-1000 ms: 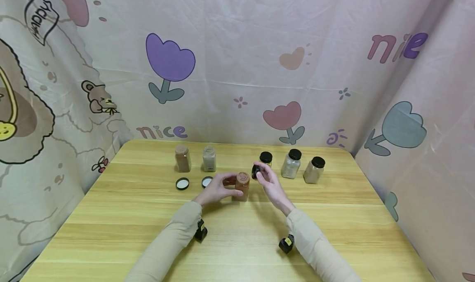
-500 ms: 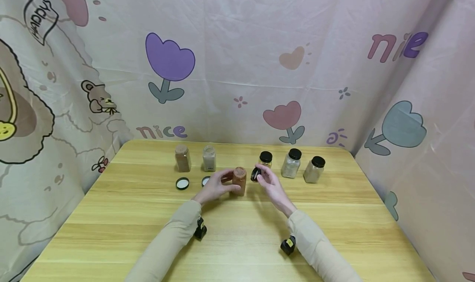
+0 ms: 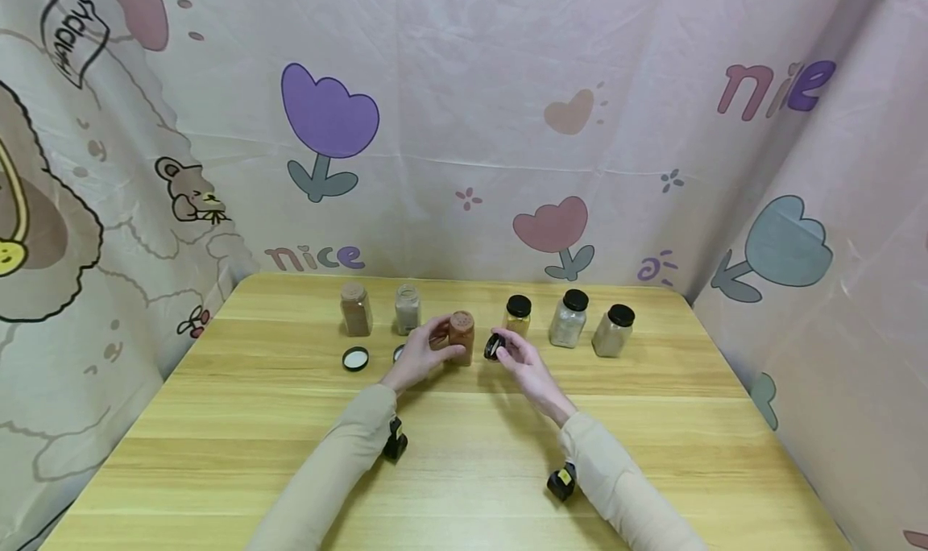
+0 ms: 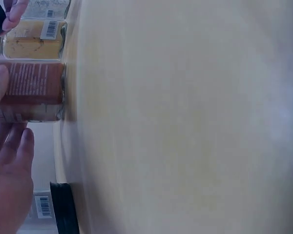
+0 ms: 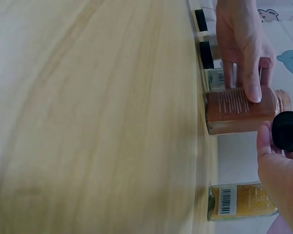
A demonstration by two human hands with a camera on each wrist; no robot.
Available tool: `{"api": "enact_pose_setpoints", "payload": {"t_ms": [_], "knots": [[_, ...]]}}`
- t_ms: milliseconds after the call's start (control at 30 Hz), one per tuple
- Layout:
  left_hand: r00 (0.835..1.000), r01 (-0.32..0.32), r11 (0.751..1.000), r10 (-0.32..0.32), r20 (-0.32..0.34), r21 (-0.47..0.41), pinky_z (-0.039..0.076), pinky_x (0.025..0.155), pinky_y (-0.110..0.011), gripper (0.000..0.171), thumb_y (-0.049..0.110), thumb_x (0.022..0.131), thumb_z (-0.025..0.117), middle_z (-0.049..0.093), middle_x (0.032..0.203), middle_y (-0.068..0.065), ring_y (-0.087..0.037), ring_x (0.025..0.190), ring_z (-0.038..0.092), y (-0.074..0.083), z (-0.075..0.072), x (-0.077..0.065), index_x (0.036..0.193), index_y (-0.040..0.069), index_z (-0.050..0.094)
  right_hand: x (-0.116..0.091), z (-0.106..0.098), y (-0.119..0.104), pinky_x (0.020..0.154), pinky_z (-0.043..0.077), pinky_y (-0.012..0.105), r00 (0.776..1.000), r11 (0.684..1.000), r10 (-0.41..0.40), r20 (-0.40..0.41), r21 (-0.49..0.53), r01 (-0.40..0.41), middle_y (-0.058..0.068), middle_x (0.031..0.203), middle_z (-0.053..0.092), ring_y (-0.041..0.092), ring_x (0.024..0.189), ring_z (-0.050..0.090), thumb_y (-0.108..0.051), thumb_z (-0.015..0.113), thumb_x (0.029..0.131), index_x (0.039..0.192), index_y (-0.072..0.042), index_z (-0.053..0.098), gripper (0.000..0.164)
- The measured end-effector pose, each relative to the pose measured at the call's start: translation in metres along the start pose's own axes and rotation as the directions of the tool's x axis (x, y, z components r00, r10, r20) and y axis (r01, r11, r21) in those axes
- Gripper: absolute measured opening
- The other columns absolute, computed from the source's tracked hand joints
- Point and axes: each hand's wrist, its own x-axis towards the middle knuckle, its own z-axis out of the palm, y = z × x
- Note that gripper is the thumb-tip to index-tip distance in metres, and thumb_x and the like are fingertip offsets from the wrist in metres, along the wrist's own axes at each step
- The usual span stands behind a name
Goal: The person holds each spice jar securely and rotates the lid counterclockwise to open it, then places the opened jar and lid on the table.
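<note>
My left hand [image 3: 424, 354] grips a square glass spice jar [image 3: 461, 340] of reddish-brown powder from its left side. The jar is upright with its perforated shaker top uncovered; in the right wrist view the left thumb [image 5: 254, 92] lies across its printed label. Just to the right, my right hand [image 3: 527, 370] pinches a black screw lid [image 3: 495, 346], tilted so its inner side partly shows in the head view. Behind that hand stands a capped jar of yellow powder [image 3: 518, 316]. A second black lid [image 3: 398, 353] is mostly hidden behind my left hand.
At the back left stand two uncapped jars, one brown [image 3: 357, 309] and one pale [image 3: 408, 310]. A lid [image 3: 355, 359] lies white side up before the brown one. Two more black-capped jars, a whitish one [image 3: 569, 319] and a greyish one [image 3: 613, 331], stand at the right.
My left hand has carried the reddish-brown jar away from me and slightly left, toward the row of jars. My right hand has shifted a little left and lower with the lid still pinched.
</note>
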Motion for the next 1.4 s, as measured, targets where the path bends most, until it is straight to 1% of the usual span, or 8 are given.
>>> {"api": "enact_pose_setpoints", "payload": {"t_ms": [100,167,300,433,533,733,967,1400], "knots": [[0.999,0.002,1.0,-0.002,-0.032,-0.007,0.043,0.116,-0.047,0.064,0.01,0.09,0.075,0.054,0.144,-0.027,-0.04,0.136,0.052,-0.001,0.001,0.003,0.144,-0.005,0.045,0.0,0.001,0.001,0.108,0.043,0.018,1.0,1.0,0.002,0.006,-0.005,-0.002,0.035,0.153,0.035,0.038,0.14,0.044,-0.003,0.04,0.106,0.152,0.005,0.031,0.048],[0.999,0.002,1.0,-0.002,-0.05,-0.003,0.043,0.116,-0.046,0.062,0.01,0.091,0.074,0.054,0.144,-0.027,-0.04,0.137,0.052,-0.001,0.002,0.006,0.144,-0.006,0.045,0.001,0.002,0.002,0.106,0.044,0.016,1.0,1.0,0.002,0.009,-0.003,-0.002,0.035,0.153,0.036,0.035,0.138,0.046,-0.003,0.04,0.106,0.152,0.006,0.031,0.048],[0.997,0.004,1.0,-0.004,-0.076,0.004,0.042,0.117,-0.046,0.061,0.008,0.093,0.071,0.052,0.146,-0.028,-0.04,0.139,0.05,-0.001,0.001,0.01,0.145,-0.006,0.044,0.001,0.004,0.003,0.113,0.044,0.029,1.0,1.0,0.003,0.016,-0.015,-0.003,0.036,0.15,0.038,0.033,0.134,0.05,-0.003,0.04,0.106,0.152,0.008,0.03,0.049],[0.996,0.001,1.0,0.0,-0.089,0.016,0.041,0.118,-0.046,0.06,0.007,0.094,0.069,0.05,0.148,-0.029,-0.041,0.14,0.048,-0.001,0.0,0.015,0.145,-0.008,0.042,0.001,0.007,0.004,0.118,0.04,0.048,1.0,0.999,0.019,0.017,-0.027,-0.019,0.032,0.152,0.038,0.038,0.134,0.049,-0.006,0.041,0.106,0.152,0.006,0.031,0.049],[0.995,0.004,1.0,-0.001,-0.099,0.026,0.04,0.119,-0.046,0.059,0.007,0.095,0.068,0.049,0.149,-0.028,-0.041,0.141,0.047,-0.001,0.0,0.019,0.145,-0.007,0.042,0.001,0.008,0.004,0.12,0.036,0.055,0.999,0.999,0.028,0.025,-0.024,-0.028,0.031,0.155,0.035,0.042,0.137,0.046,-0.006,0.041,0.107,0.153,0.004,0.032,0.048],[0.994,0.012,0.999,-0.007,-0.113,0.046,0.038,0.119,-0.048,0.058,0.008,0.096,0.066,0.045,0.151,-0.029,-0.042,0.142,0.044,-0.003,-0.001,0.026,0.146,-0.007,0.04,0.002,0.01,0.003,0.117,0.039,0.047,0.999,0.999,0.028,0.026,-0.034,-0.027,0.029,0.155,0.037,0.04,0.136,0.047,-0.007,0.041,0.107,0.153,0.004,0.033,0.048],[0.993,0.023,0.998,-0.016,-0.119,0.059,0.038,0.119,-0.048,0.06,0.009,0.098,0.064,0.042,0.154,-0.029,-0.042,0.144,0.041,-0.002,-0.001,0.03,0.15,-0.007,0.037,0.001,0.01,0.003,0.12,0.035,0.055,0.999,0.999,0.032,0.036,-0.027,-0.031,0.029,0.156,0.035,0.043,0.138,0.044,-0.007,0.041,0.107,0.153,0.005,0.03,0.05],[0.991,0.041,0.992,-0.025,-0.129,0.123,0.038,0.118,-0.048,0.065,0.01,0.099,0.062,0.039,0.156,-0.027,-0.039,0.145,0.041,0.001,0.002,0.034,0.154,-0.005,0.03,0.001,0.009,0.005,0.12,0.035,0.053,0.998,0.999,0.038,0.047,-0.029,-0.036,0.031,0.158,0.032,0.042,0.139,0.043,-0.007,0.042,0.107,0.153,0.005,0.029,0.05]]}}
